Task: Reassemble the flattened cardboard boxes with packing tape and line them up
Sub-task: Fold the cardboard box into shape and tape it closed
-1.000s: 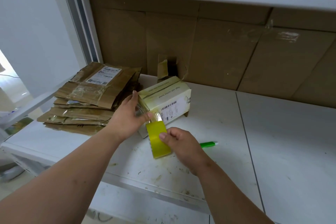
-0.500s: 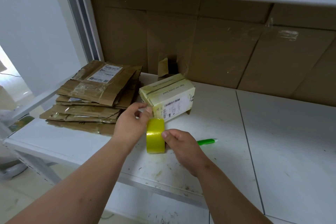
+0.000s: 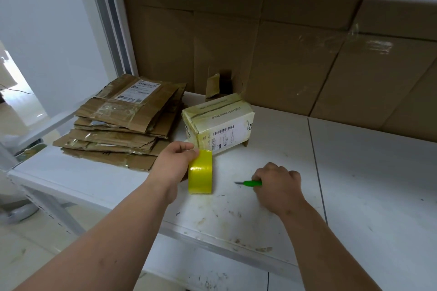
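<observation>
Left hand (image 3: pixel 176 164) grips tape roll (image 3: pixel 200 172) on edge just in front of the box (image 3: pixel 218 123), right hand (image 3: pixel 277 183) closed on green cutter (image 3: pixel 251 183); box looks light, thin-walled, crushable, so hold by its corners.

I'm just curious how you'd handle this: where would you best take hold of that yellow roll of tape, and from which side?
Probably across its width from above. The tape roll stands on edge on the white shelf, so the curved top is exposed and both flat faces are free. The left hand already holds its upper left side; the right hand grips the green cutter.
</observation>
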The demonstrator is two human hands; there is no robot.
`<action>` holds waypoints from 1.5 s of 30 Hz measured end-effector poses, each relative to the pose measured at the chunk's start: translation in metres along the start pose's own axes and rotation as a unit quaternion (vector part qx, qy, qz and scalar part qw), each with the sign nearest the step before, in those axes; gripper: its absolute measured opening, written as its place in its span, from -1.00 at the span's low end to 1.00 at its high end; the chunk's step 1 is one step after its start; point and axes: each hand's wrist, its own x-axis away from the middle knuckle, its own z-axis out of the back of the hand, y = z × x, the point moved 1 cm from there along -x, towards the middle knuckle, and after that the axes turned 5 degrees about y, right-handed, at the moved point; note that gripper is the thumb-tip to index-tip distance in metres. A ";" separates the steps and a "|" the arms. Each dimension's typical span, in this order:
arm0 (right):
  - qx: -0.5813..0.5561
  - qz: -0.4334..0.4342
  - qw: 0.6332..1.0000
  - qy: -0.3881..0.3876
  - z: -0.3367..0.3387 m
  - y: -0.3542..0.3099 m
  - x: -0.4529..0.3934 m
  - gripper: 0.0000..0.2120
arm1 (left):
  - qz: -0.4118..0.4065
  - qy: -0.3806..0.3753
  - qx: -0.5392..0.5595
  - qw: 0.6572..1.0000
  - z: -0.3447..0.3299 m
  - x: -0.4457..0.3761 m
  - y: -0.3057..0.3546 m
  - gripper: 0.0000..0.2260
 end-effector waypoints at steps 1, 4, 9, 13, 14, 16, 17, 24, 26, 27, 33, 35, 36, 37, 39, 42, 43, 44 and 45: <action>0.003 0.004 1.000 0.011 -0.001 0.002 -0.001 -0.78 | 0.006 0.001 0.008 1.000 -0.001 0.000 0.000 -0.90; -0.066 0.013 0.997 0.040 0.001 0.004 -0.004 -0.82 | 0.014 0.007 0.019 1.000 -0.004 0.001 0.001 -0.95; -0.219 0.107 0.959 0.141 0.029 -0.018 -0.005 -0.79 | 0.008 0.021 0.018 1.000 -0.005 0.005 0.000 -0.97; -0.208 0.174 0.947 0.170 0.049 -0.043 -0.010 -0.73 | -0.013 0.037 0.016 0.999 -0.006 0.008 -0.002 -0.98; -0.195 0.183 0.949 0.164 0.052 -0.048 -0.012 -0.73 | -0.019 0.041 0.017 0.999 -0.006 0.009 -0.002 -0.98; -0.172 0.196 0.953 0.155 0.057 -0.058 -0.017 -0.73 | -0.030 0.048 0.017 0.998 -0.007 0.010 -0.002 -0.98; -0.161 0.199 0.955 0.152 0.058 -0.061 -0.019 -0.72 | -0.035 0.053 0.017 0.998 -0.007 0.011 -0.003 -0.98; -0.118 0.209 0.958 0.157 0.066 -0.071 -0.025 -0.70 | -0.048 0.091 0.015 0.995 -0.010 0.009 -0.005 -0.95; -0.122 0.213 0.955 0.164 0.068 -0.069 -0.024 -0.71 | -0.051 0.094 0.015 0.994 -0.010 0.008 -0.006 -0.95; -0.122 0.215 0.955 0.163 0.068 -0.069 -0.024 -0.71 | -0.051 0.096 0.015 0.994 -0.010 0.008 -0.006 -0.96; -0.100 0.217 0.960 0.144 0.066 -0.075 -0.033 -0.72 | -0.064 0.101 0.008 0.993 -0.012 0.008 -0.005 -0.98; -0.090 0.220 0.962 0.136 0.066 -0.077 -0.036 -0.72 | -0.068 0.100 0.007 0.993 -0.013 0.008 -0.005 -0.97; -0.085 0.224 0.962 0.130 0.065 -0.078 -0.037 -0.72 | -0.069 0.100 0.005 0.993 -0.014 0.007 -0.005 -0.97; -0.084 0.228 0.962 0.123 0.064 -0.079 -0.037 -0.72 | -0.070 0.101 0.002 0.992 -0.013 0.006 -0.006 -0.95; -0.088 0.232 0.962 0.115 0.062 -0.080 -0.038 -0.73 | -0.072 0.103 -0.003 0.992 -0.012 0.005 -0.007 -0.93; -0.096 0.229 0.962 0.116 0.061 -0.075 -0.039 -0.73 | -0.070 0.100 -0.011 0.992 -0.008 0.003 -0.008 -0.92; -0.101 0.224 0.963 0.115 0.061 -0.071 -0.040 -0.73 | -0.070 0.101 -0.013 0.992 -0.007 0.002 -0.007 -0.92; -0.102 0.216 0.964 0.116 0.061 -0.066 -0.042 -0.73 | -0.069 0.101 -0.014 0.992 -0.006 0.002 -0.006 -0.91; -0.095 0.209 0.966 0.119 0.060 -0.061 -0.043 -0.73 | -0.067 0.103 -0.014 0.992 -0.005 0.001 -0.005 -0.91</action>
